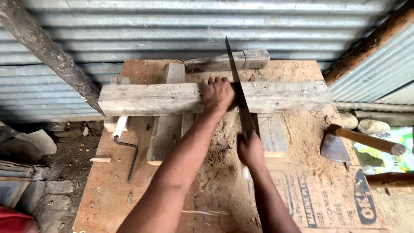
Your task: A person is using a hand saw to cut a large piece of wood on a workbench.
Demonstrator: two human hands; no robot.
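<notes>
— Nearest the cam: two bare forearms coming up from the bottom edge. What's the right hand point(251, 149) doing?

— Fingers curled shut round the handle of a hand saw point(239, 95); handle itself mostly hidden in the fist. Blade runs away from the person, edge-on to the lens, crossing the weathered beam point(172, 98) just right of the other hand, tip reaching up over the metal wall.

— And the left hand point(218, 94)?

— Pressed on top of the beam, fingers bent over its far edge, knuckles up, thumb side touching or just beside the blade; can't tell which.

— Where's the beam sit?

— Crosswise on short wood blocks point(167, 125) laid on a plywood sheet point(108, 190) w/ sawdust point(220, 172) heaped under the cut.

— Other stuff?

— Hatchet point(340, 144) w/ wooden handle at the right edge of the sheet, head down on the ply. Bent black metal rod point(131, 157) on the left, near a small pale wood scrap point(100, 160). Corrugated metal wall point(172, 26) behind, rough log post point(47, 51) leaning at left, a couple of stones point(373, 126) at right.
</notes>
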